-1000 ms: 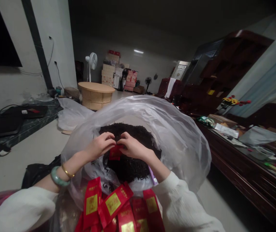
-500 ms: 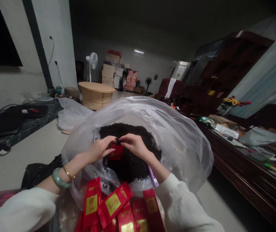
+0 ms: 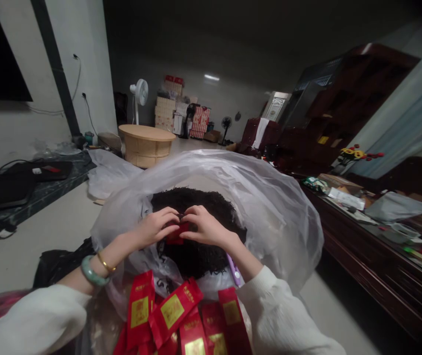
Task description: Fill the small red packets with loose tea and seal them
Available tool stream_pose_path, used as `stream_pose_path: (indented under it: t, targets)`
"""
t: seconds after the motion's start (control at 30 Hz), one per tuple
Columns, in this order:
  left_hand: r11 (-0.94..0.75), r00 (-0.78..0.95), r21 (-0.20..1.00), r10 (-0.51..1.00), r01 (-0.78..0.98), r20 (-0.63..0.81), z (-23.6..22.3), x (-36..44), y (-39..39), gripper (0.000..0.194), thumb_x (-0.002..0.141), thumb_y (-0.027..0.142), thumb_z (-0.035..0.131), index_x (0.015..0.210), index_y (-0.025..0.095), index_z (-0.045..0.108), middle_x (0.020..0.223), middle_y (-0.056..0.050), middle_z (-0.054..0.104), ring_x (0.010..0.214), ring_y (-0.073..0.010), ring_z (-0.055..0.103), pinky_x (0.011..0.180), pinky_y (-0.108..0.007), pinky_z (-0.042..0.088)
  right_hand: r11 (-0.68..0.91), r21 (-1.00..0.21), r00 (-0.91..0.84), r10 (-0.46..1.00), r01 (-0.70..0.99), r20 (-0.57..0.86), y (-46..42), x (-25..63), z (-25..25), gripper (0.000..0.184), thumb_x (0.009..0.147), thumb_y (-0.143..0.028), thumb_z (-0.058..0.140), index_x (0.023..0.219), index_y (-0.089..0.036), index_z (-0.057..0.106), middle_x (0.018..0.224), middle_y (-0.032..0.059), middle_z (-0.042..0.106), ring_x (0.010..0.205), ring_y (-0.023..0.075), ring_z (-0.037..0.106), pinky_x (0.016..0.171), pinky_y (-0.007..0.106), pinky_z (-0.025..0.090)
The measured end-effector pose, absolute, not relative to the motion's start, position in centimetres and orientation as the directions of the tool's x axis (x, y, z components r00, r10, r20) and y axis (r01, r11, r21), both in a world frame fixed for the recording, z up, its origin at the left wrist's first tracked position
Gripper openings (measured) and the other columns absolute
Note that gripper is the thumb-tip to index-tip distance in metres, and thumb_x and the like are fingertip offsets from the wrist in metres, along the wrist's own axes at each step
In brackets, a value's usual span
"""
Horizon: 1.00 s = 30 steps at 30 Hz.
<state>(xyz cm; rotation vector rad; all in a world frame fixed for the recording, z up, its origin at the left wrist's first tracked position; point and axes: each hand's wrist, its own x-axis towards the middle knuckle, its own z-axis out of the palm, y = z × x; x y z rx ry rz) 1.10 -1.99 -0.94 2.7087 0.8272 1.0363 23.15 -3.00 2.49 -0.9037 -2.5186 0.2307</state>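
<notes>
My left hand (image 3: 156, 228) and my right hand (image 3: 206, 227) meet at the upper end of a small red packet (image 3: 174, 236), their fingers curled around its two sides. A little dark material shows between the fingertips, too small to make out. Beneath lies a heap of dark, twisted dry leaves (image 3: 211, 256), like loose tea, inside a large clear plastic bag (image 3: 270, 217) with its mouth spread wide. Several red packets with gold labels (image 3: 172, 312) lie in a pile nearest me. Beside my right wrist rests a purple-handled tool (image 3: 233, 270), partly hidden.
A marble ledge with dark flat devices (image 3: 40, 170) runs along the left. Beyond the bag stand a round wooden tub (image 3: 147, 145) and a white fan (image 3: 141, 92). A cluttered dark wooden cabinet (image 3: 359, 256) lines the right. Black plastic (image 3: 62, 261) lies at left.
My right hand's fingers have come down onto the packet's right side, and the thumb now shows there. Both hands have drawn slightly closer together around the packet.
</notes>
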Motion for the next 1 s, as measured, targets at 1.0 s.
stream_pose_path:
  t: [1.0]
  targets:
    - [-0.147, 0.493, 0.969, 0.869, 0.199, 0.03, -3.5, 4.7, -6.7, 0.036, 0.055, 0.024, 0.074, 0.089, 0.014, 0.067, 0.082, -0.002, 0.072, 0.077, -0.0195, 0.064, 0.076, -0.032, 0.051, 0.519, -0.809, -0.24, 0.853, 0.278, 0.464, -8.4, 23.6, -1.1, 0.012, 0.076, -0.029, 0.069, 0.083, -0.02, 0.068, 0.085, 0.0033, 0.064, 0.078, 0.0148, 0.06, 0.063, 0.023, 0.05]
